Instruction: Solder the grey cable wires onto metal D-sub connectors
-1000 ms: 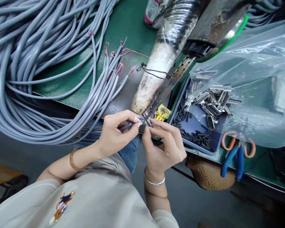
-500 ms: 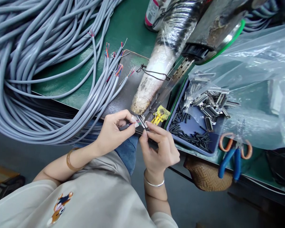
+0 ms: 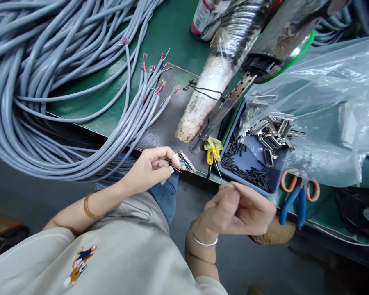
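Note:
My left hand (image 3: 155,166) pinches the wire end of a cable, mostly hidden in the fingers. Thin coloured wires run from the fingertips to a multi-pin connector (image 3: 187,161), which sits just beyond them. My right hand (image 3: 238,209) is apart from the connector, in front of the blue tray. Its thumb and fingers are pressed together, and whatever they may hold is too small to make out. A thin pale wire (image 3: 216,157) stretches from the yellow clip (image 3: 213,149) down toward the right fingertips; whether they touch it, I cannot tell.
A soldering iron (image 3: 233,92) points down beside a tape-wrapped hose (image 3: 199,106). The blue tray (image 3: 275,186) holds black sleeves and metal connectors under a plastic bag (image 3: 326,82). Blue-handled pliers (image 3: 301,205) lie on the right edge. Grey cables (image 3: 80,164) fill the left.
My right hand has left the connector and moved right and toward me. My left hand still holds the wire end; the connector is now away from the iron's tip and shows more fully.

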